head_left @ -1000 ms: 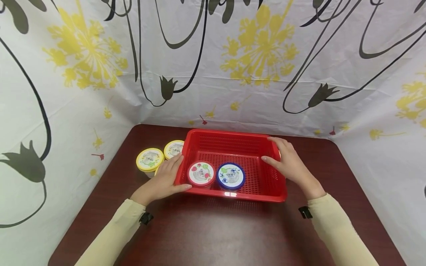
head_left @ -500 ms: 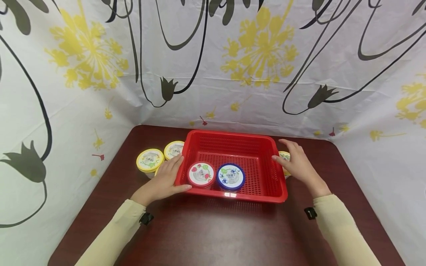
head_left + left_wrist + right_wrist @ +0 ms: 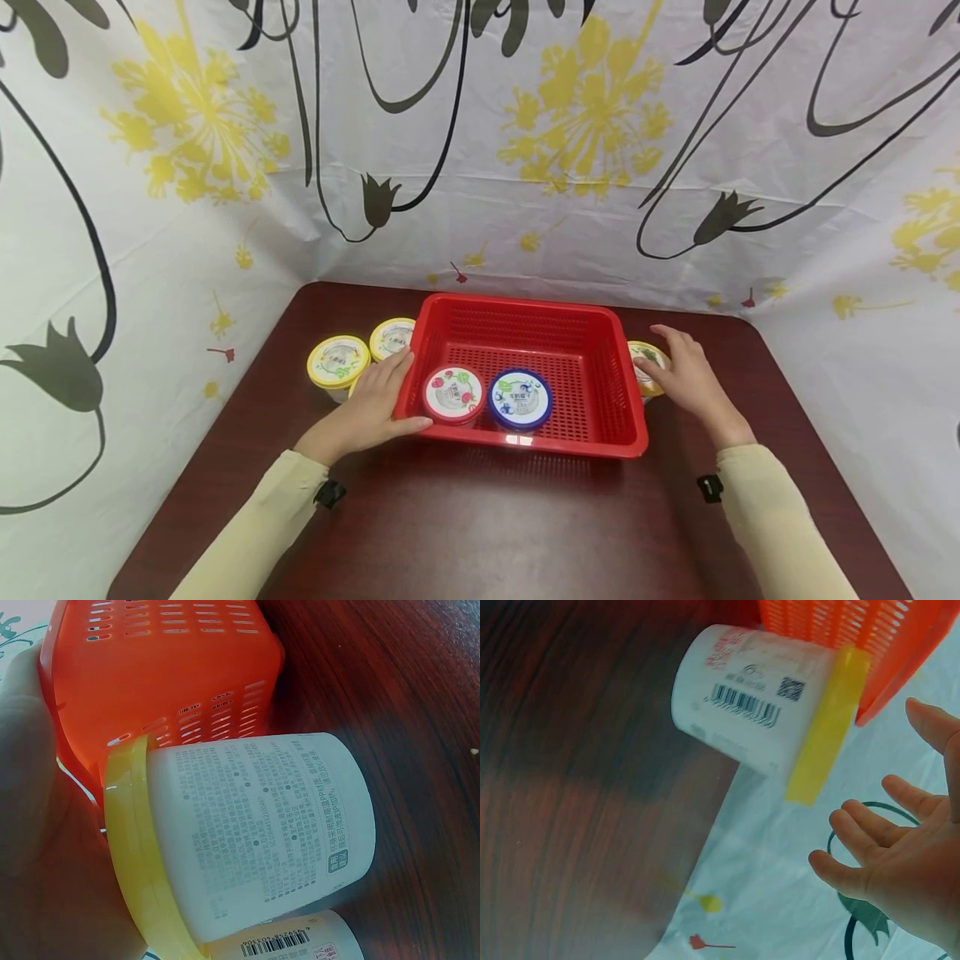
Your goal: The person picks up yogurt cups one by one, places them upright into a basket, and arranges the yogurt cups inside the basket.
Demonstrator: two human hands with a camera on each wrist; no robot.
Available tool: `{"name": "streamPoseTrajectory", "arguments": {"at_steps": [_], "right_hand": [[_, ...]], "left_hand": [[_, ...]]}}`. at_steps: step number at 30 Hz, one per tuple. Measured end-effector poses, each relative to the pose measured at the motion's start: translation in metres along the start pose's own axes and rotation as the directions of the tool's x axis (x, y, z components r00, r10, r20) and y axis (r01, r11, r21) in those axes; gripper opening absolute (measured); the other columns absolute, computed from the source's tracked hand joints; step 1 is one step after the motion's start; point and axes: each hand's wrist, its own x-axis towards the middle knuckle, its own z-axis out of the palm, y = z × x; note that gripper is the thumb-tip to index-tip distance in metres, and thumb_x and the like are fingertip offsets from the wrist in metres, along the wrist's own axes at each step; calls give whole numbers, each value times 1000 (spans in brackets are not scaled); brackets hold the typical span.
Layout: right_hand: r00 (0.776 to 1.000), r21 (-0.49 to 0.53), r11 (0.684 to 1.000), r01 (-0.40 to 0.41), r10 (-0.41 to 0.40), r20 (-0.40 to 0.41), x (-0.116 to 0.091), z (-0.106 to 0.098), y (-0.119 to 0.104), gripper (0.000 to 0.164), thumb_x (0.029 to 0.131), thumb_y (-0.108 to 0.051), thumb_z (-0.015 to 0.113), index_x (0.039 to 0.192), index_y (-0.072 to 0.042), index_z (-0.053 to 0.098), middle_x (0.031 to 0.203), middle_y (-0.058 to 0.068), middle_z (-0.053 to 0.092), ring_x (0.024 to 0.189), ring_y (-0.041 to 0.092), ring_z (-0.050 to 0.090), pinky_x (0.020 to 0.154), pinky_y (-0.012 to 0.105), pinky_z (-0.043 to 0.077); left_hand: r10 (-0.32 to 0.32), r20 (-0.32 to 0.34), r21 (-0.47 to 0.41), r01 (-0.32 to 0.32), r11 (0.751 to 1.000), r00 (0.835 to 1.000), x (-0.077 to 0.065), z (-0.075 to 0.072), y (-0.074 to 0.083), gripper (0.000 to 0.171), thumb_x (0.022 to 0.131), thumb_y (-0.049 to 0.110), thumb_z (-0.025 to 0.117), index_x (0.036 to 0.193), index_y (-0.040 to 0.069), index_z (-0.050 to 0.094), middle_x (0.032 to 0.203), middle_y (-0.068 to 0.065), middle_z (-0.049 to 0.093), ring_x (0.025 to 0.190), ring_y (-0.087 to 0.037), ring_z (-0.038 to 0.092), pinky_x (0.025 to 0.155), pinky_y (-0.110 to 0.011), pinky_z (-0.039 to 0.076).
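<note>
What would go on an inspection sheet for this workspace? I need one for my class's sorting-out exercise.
Surface: dark red-brown table with a wood-grain look.
Job's things: red basket holding a red-lidded tub and a blue-lidded tub; yellow-lidded tubs outside on the left, another yellow-lidded tub on the right.
Clutter: a tiny pale speck, too small to identify.
Hands: left hand rests on the basket's left rim; right hand beside the right-hand tub, fingers spread.
Cables: nothing seen.
Surroundings: floral-patterned sheeting.
</note>
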Motion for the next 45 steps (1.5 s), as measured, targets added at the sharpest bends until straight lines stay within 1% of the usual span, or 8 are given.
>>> {"name": "streamPoseTrajectory", "arguments": {"at_steps": [7,16,22,26,30,34,39,45], "right_hand": [[999,-19,1000,-24,25,41,-4,3,8,75,94,-40,65,148,0,33,146,34,37,132,52,33,102,75,33],[997,-36,999,-30,32,64,-9,9,13,74,93,-34,67,149,0,33,141,34,39,125,50,37,88,69,40],[997,-52,998,-24,28,74,-11,14,15,77,90,-30,69,149,1,31,144,36,36,127,52,35,92,72,38],[999,-76,997,-8,11,44,-12,19,15,77,87,-28,71,147,2,33,144,37,36,127,54,36,95,74,36],[1000,-89,996,-10,11,10,-12,22,15,77,86,-28,72,146,3,35,141,37,40,124,53,40,95,72,38],[999,-86,995,-50,49,-13,-13,22,14,80,84,-33,74,145,2,37,137,34,44,120,49,43,92,68,43],[992,-90,990,-110,104,-67,-16,21,15,82,82,-38,76,144,1,39,131,31,49,112,45,46,83,62,48],[984,-98,985,-144,131,-121,-19,18,18,83,82,-39,76,143,3,39,128,31,50,109,45,47,79,62,48]], "left_hand": [[28,10,6,-28,1000,1000,3,0,-2,114,77,71,65,159,13,12,165,-5,16,150,-26,19,121,-58,25],[28,10,6,-28,1000,1000,2,-1,-1,114,76,71,66,159,13,12,164,-5,17,149,-26,20,120,-59,28],[22,11,1,-22,1000,1000,2,-1,-1,115,76,71,67,159,14,12,164,-5,17,149,-26,20,119,-58,30],[28,8,15,-28,999,1000,2,-1,-1,115,76,71,66,159,12,12,165,-6,17,149,-27,20,120,-59,28],[38,-1,23,-38,999,999,3,0,-1,114,77,71,65,159,11,13,164,-7,17,149,-28,21,120,-60,27],[32,3,21,-32,999,999,2,1,-2,114,77,71,65,159,12,12,164,-7,17,149,-28,20,120,-60,27],[20,11,15,-20,1000,1000,1,0,-1,116,76,72,66,159,15,10,165,-4,16,149,-26,19,120,-58,29],[21,8,9,-21,1000,1000,1,0,0,115,76,72,66,159,14,11,165,-4,16,149,-27,20,119,-58,30]]}}
